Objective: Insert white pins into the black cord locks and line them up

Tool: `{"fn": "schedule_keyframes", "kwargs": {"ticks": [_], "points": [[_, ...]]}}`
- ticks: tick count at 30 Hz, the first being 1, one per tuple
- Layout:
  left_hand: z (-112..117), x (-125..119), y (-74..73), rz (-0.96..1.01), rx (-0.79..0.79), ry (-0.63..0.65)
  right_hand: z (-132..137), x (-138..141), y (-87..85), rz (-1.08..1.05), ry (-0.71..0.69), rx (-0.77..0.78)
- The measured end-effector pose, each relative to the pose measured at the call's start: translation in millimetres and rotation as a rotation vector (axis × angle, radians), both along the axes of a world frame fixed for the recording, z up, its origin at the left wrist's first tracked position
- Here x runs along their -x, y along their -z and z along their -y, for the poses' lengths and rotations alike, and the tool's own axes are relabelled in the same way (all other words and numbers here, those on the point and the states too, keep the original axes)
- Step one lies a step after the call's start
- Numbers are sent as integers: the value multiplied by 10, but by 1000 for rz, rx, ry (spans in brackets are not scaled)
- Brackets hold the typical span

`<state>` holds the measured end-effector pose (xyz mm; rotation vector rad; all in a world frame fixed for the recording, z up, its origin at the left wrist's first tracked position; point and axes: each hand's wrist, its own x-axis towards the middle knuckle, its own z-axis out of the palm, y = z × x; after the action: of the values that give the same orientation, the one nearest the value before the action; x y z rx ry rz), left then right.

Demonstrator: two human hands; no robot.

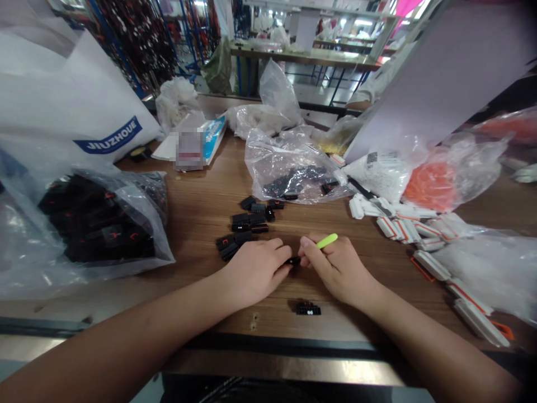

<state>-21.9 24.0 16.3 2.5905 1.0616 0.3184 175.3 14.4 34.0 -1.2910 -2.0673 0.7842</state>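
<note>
My left hand (255, 268) is closed, pinching a small black connector (292, 261) at its fingertips. Facing it, my right hand (338, 267) is closed round a thin tool with a lime-green handle (326, 241); its tip meets the connector. A loose pile of black connectors (247, 224) lies just beyond my left hand. One black connector (308, 308) lies alone near the table's front edge, below my hands.
The wooden table (201, 207) holds a clear bag of black connectors (104, 224) at left and another clear bag (289, 168) at centre. White connectors (403, 226) and bags with orange parts (432, 184) lie at right. A white bag (79, 101) stands at back left.
</note>
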Motion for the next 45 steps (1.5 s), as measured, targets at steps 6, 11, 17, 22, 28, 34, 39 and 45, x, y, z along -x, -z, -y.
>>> {"fn": "schedule_keyframes", "kwargs": {"ticks": [6,11,17,22,28,34,39,45], "points": [[-4,5,-17,3,15,2,23,-13,39,-32,32,-43],[-7,7,-15,7,4,-2,40,-32,64,-144,108,-58],[-3,7,-30,7,40,-4,43,-6,49,-125,60,-49],[-8,16,-8,16,32,-2,42,3,70,-108,53,-32],[-4,9,2,6,20,3,32,23,73,-41,53,-30],[12,0,-18,-46,-54,-7,36,50,2,35,6,-36],[26,15,-93,-100,-93,-45,15,-50,23,-181,168,-59],[38,69,-250,-157,-182,-157,-3,-87,45,-203,214,-69]]}}
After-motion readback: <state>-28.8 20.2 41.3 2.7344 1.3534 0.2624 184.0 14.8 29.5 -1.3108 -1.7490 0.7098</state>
